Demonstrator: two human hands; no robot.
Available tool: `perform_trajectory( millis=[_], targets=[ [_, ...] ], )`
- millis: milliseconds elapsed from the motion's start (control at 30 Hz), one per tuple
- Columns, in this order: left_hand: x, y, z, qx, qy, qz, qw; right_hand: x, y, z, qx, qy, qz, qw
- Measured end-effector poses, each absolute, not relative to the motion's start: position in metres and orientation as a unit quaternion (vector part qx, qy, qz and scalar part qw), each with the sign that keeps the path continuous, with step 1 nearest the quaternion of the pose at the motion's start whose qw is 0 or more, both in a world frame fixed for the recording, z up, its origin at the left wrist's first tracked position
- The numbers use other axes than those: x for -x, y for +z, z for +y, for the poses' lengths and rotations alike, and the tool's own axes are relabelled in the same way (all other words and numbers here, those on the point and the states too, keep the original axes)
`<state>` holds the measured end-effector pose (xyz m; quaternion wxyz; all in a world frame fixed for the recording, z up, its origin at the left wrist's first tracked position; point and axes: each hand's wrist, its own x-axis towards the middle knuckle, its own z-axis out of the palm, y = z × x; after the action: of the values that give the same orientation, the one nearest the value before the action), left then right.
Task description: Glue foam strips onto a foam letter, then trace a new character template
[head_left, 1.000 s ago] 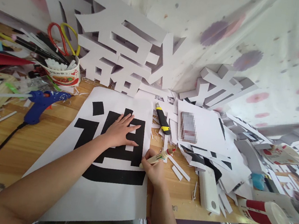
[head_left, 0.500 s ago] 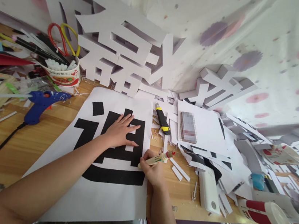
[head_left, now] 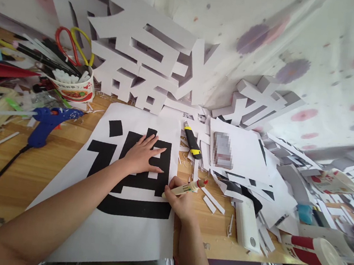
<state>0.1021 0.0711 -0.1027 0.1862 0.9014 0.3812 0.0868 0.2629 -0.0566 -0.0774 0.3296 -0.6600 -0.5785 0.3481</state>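
A large white sheet [head_left: 123,243] lies on the wooden table, bearing a black printed character [head_left: 141,209]. My left hand [head_left: 141,156] rests flat on the character's upper part with its fingers spread, covering some of it. In my right hand [head_left: 182,205] is a thick multicolour pen [head_left: 185,188] with a cream barrel and a red top. Its tip meets the sheet at the lower right of the character's boxed part, beside the black edge. Beyond the sheet's right edge lies a yellow and black utility knife [head_left: 192,141].
On the left are a blue glue gun [head_left: 46,124] and a paper tub [head_left: 75,86] of scissors and pens. White three-dimensional characters [head_left: 141,54] stand behind. Paper scraps, a blurred-out rectangular item [head_left: 223,150], a white power bank [head_left: 247,226] and a red-and-white cup [head_left: 310,256] lie to the right.
My right hand and the pen have shifted very slightly left along the character's lower right corner. My left hand stays in place on the sheet.
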Motion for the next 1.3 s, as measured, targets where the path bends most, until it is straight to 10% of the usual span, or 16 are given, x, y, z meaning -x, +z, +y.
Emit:
perform_trajectory(
  millis=[1300],
  targets=[
    [-0.102,-0.098,0.069,-0.897,0.085,0.385,0.198,-0.290,-0.071,0.030,0.678,0.285,-0.500,0.458]
  ],
)
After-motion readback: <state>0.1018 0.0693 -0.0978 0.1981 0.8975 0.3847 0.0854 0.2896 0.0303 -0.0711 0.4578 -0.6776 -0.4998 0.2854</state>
